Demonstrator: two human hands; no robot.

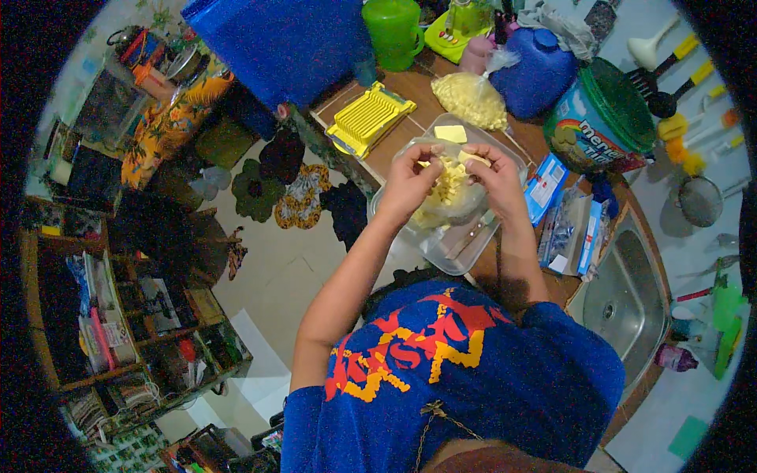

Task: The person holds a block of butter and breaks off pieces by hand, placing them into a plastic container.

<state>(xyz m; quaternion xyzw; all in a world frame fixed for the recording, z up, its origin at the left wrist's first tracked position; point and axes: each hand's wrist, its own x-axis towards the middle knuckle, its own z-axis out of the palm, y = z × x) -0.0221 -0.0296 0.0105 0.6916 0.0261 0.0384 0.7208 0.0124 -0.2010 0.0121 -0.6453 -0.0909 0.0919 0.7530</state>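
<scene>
My right hand (495, 177) grips a pale yellow block piece (474, 158), perhaps cheese or butter, between thumb and fingers. Close beside it, my left hand (416, 180) has its thumb and fingers drawn together; whether a small bit is pinched there is hidden. Below both hands lies a heap of small pale yellow pieces (447, 188) in a clear plastic bag or bowl. This rests over a clear plastic tray (516, 155). Another yellow block (450, 134) sits at the tray's far end. Near its close end lies what looks like a knife (467, 239).
A yellow slicer (369, 118) stands to the left on the brown tiled counter (421, 112). Beyond the tray are a filled plastic bag (470, 100), a blue jug (532, 74) and a green-lidded tub (597, 118). Blue cartons (545, 186) and a steel sink (627, 307) lie right.
</scene>
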